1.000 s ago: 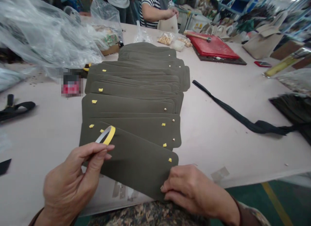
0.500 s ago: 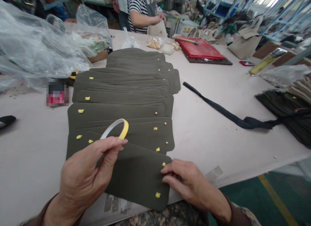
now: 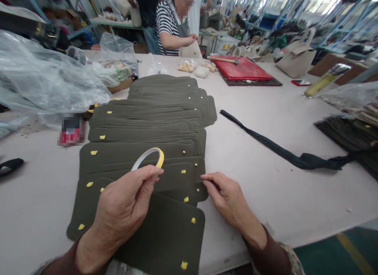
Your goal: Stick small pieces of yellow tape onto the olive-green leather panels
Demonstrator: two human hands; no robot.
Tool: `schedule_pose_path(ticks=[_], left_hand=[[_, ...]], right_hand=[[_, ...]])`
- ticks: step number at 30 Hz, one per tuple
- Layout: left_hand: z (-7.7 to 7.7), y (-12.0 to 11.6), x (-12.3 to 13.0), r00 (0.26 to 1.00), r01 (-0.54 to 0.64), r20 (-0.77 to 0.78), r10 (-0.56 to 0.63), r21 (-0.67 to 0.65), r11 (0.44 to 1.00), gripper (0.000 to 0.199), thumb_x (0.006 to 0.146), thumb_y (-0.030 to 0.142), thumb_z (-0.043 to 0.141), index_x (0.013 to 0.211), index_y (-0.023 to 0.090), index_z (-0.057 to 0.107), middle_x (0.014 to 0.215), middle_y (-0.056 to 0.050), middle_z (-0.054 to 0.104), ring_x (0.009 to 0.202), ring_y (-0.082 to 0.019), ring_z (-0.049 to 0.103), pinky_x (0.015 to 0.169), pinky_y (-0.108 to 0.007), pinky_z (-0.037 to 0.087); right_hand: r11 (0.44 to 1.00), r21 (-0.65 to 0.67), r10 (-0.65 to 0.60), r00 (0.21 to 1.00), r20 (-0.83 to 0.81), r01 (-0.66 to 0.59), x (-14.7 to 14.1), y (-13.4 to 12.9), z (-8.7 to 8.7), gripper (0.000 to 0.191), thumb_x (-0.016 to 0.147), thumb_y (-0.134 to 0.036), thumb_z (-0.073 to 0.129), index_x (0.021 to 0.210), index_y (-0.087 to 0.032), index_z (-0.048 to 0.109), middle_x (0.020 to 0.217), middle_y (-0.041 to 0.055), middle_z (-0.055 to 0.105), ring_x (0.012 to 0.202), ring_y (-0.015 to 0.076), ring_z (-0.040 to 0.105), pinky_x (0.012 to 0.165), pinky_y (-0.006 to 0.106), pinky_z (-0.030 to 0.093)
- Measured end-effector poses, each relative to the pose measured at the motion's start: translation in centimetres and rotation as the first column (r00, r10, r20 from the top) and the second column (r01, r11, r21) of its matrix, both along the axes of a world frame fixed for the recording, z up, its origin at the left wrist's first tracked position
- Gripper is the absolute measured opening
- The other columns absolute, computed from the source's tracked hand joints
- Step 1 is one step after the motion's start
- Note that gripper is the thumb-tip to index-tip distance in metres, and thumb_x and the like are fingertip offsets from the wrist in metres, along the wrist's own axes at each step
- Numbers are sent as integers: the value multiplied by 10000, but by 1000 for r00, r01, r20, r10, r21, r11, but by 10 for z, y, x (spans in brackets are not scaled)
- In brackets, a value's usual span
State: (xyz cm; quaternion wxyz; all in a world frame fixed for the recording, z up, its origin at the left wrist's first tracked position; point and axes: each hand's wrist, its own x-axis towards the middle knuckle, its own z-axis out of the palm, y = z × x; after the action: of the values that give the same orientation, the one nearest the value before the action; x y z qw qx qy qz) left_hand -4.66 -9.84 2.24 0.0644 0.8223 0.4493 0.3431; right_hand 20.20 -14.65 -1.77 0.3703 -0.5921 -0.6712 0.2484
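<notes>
My left hand (image 3: 125,202) is closed, pinching a thin, nearly used-up roll of yellow tape (image 3: 160,160) between thumb and fingertips. Beneath it lies a dark olive, round-cornered panel (image 3: 165,235) with small yellow tape pieces (image 3: 184,265) near its right edge. My right hand (image 3: 226,194) hovers by the right edge of the row, thumb and forefinger brought together. Whatever may be between those fingertips is too small to make out. Overlapping olive panels (image 3: 138,135) run away from me, several bearing yellow tape bits on the left and brass-coloured studs (image 3: 196,164) on the right.
A black strap (image 3: 265,143) stretches across the table's right half. Farther back are a red slab (image 3: 242,68) with a hammer (image 3: 224,60) on it and bags of small gold parts (image 3: 186,65). Clear plastic sheeting (image 3: 50,78) covers the left. Someone in stripes (image 3: 169,26) works opposite.
My right hand has left the nearest panel's taped corner and moved up and slightly right. The left hand still holds the tape roll. The view has tilted up, so the table sits lower.
</notes>
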Motion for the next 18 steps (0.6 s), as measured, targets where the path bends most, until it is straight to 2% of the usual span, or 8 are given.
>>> schedule_pose_path(ticks=[5,8,13,18], left_hand=[[-17,15,0,996,11,-84,0,124,992,167,905,202,547,1064,195,596,969,-23,715,836,-144,683,781,-241,518],[-23,18,2,994,28,-104,-15,119,992,156,912,193,529,1054,188,591,951,-38,711,828,-156,675,761,-260,524],[-8,7,18,983,167,-96,-159,90,982,213,910,101,455,1058,181,586,922,-46,706,817,-157,653,765,-292,532],[1,-3,29,974,224,-52,-221,41,974,204,914,116,434,1025,184,592,827,-35,697,739,-144,644,694,-277,536]], right_hand=[[996,89,9,999,43,-13,-13,19,-5,273,909,-100,469,1136,-177,600,1011,79,681,915,195,650,832,328,529],[994,101,28,994,109,-39,-16,28,-10,312,913,-107,447,1196,-165,565,1031,100,671,940,213,648,865,365,529],[996,84,27,991,129,-38,-18,28,-20,278,913,-147,437,1132,-180,604,1016,96,679,924,230,661,851,392,536],[991,36,128,991,38,-129,-15,24,-20,176,896,-211,502,919,-219,676,840,38,697,748,203,672,692,325,546]])
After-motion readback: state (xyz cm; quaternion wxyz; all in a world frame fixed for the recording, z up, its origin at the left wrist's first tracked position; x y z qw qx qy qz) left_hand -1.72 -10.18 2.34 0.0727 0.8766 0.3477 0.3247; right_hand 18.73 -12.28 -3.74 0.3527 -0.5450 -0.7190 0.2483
